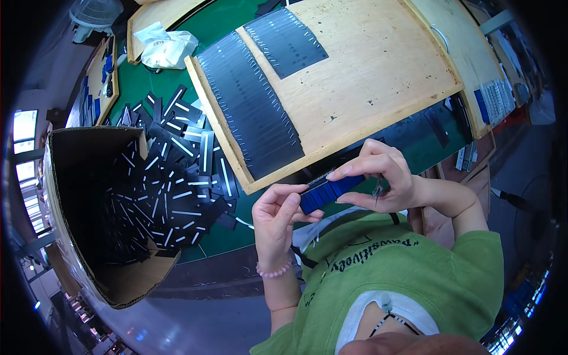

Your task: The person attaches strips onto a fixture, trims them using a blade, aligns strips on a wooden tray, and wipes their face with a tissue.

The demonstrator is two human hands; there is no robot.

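Observation:
Both of my hands hold a short blue ribbed strip [324, 193] in front of my chest, just below the edge of the wooden board. My left hand [277, 218] pinches its left end between thumb and fingers. My right hand [383, 176] grips its right end from above, and a small dark tool or clip [377, 189] hangs from its fingers. On the wooden board [378, 65] lie two overlapping rows of flat black strips with white marks, a long row [251, 106] and a shorter one [286, 40].
A cardboard box [118, 278] lies open on its side at the left, spilling many loose black strips [177, 171] onto the green mat [219, 242]. Crumpled white plastic [165, 47] and a fan [94, 15] lie farther back. More boards and blue parts [482, 106] are at the right.

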